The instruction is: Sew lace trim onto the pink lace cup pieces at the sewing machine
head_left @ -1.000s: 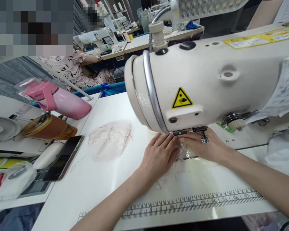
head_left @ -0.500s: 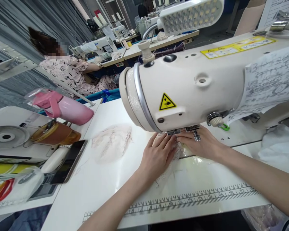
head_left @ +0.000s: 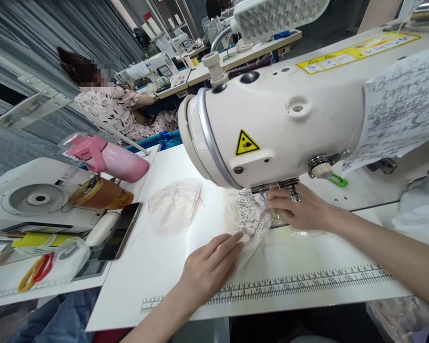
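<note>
White lace fabric [head_left: 252, 216] lies on the table under the head of a sewing machine [head_left: 271, 119]. My left hand [head_left: 212, 264] is closed on the near left edge of the lace, its fingers together and the thumb hidden. Close to the needle area, my right hand [head_left: 302, 207] grips the lace's right side, fingers bent and partly covered by the machine head. Needle and presser foot are hidden behind the head. To the left, a separate piece of thin pale fabric [head_left: 175, 207] rests on the tabletop.
Printed along the table's front is a ruler scale [head_left: 264, 288]. On the left are a pink bottle [head_left: 117, 159], an amber cup [head_left: 93, 193], a phone [head_left: 121, 231] and red-handled scissors [head_left: 43, 269]. White fabric [head_left: 422, 205] lies at right. Another person [head_left: 107, 107] sits beyond.
My left hand has moved from beside the machine's needle area toward me and left, uncovering the lace. My right hand stays near the needle area. The view has shifted slightly.
</note>
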Motion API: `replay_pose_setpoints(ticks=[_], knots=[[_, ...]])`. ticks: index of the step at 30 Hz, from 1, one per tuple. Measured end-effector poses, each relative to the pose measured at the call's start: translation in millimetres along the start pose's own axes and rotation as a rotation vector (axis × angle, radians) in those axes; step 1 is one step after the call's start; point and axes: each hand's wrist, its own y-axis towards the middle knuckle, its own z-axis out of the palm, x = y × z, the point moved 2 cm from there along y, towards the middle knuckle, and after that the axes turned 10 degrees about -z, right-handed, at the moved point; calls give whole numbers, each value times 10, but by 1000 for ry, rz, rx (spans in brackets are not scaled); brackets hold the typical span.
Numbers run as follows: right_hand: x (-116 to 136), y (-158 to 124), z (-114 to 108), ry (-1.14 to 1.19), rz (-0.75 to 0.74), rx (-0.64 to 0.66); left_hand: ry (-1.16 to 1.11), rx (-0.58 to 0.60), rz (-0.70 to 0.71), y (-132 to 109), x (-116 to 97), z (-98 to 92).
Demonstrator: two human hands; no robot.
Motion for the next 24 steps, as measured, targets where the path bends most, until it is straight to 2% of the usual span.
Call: replay_pose_setpoints(ticks=[2, 4, 7, 11, 13, 17, 20, 24], knots=[[-5, 3, 23, 112, 33, 48, -124, 28, -199, 41, 0, -54], [-4, 10, 32, 151, 30, 40, -159, 49, -296, 155, 24, -116], [-6, 19, 32, 132, -20, -31, -44, 95, -206, 396, 74, -145], [-14, 13, 41, 91, -58, -56, 41, 179, -74, 650, 119, 37], [-9, 8, 43, 92, -77, -61, 58, 142, -67, 704, 121, 160], [15, -2, 31, 0, -30, -44, 85, -31, -53, 684, 93, 322], [52, -10, 25, -167, 8, 34, 56, -112, -70, 636, 75, 364], [88, -52, 64, -217, 11, 81, 20, -146, -89, 607, 74, 381]])
